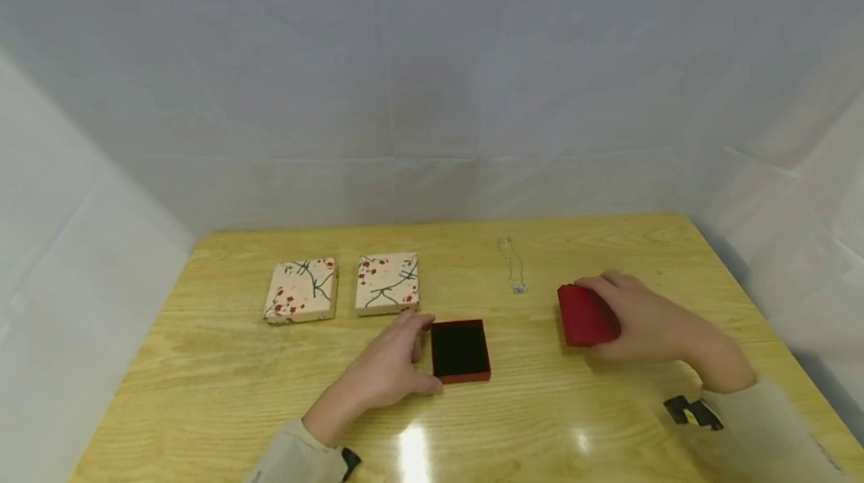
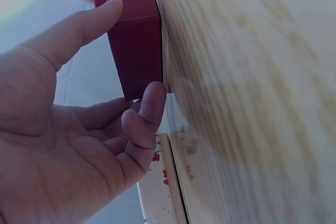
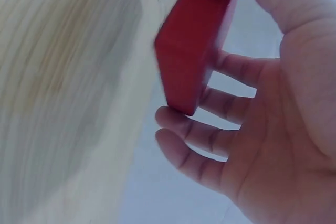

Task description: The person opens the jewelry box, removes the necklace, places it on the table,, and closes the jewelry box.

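Where pale sheeting [image 1: 432, 85] backs wooden table [image 1: 202, 393], left hand [image 1: 388, 364] loose, right hand [image 1: 644, 322] gripping red lid [image 1: 584, 316]

Place looking like small, plain, sheeted-in booth [image 1: 74, 243]. Pale wrinkly sheets [image 1: 432, 78] hanging at back and both sides, hiding what kind of room is lying beyond. Yellow wood table [image 1: 202, 385] standing between them, bright spots of light [image 1: 413, 453] shining on its top.

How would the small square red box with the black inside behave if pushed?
The red box would probably slide rather than tip, since it sits low and flat on the yellow wooden table. Its straight edges and crisp corners suggest fair stiffness.
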Demonstrator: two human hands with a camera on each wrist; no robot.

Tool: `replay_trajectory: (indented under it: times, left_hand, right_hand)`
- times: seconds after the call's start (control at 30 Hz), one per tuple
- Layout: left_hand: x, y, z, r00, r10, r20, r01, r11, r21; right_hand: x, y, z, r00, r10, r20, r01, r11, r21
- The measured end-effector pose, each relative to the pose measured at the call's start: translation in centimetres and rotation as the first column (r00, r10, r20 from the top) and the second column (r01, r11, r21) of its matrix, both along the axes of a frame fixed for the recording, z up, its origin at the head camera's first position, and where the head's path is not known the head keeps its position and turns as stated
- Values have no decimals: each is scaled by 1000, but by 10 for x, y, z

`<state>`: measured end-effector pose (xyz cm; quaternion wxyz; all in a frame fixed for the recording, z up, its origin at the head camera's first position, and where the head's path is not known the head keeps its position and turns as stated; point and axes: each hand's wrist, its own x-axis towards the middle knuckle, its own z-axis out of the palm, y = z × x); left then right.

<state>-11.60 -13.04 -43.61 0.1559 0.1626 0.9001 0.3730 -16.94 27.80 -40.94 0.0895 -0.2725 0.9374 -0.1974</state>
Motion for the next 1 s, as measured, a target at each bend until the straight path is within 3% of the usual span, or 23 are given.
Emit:
replay_trajectory:
  times: [0.3,0.63,0.83,1.0]
  left_hand:
    - [2,1,-1,1000,20,9,-20,1000,5]
    - [2,1,-1,999,33,10,-33,999,-4]
    - [2,2,-3,999,50,-15,-50,999,-17]
    - [1,2,-3,999,30,-25,-31,999,-16]
  right_hand:
    - [5,-42,10,998,57,-35,-58,998,-35]
    - [5,-82,6,985,131,-114,-135,990,-31]
    - [6,-108,3,977,172,-124,-175,985,-9]
    - [8,-127,-1,972,197,-131,-196,980,21]
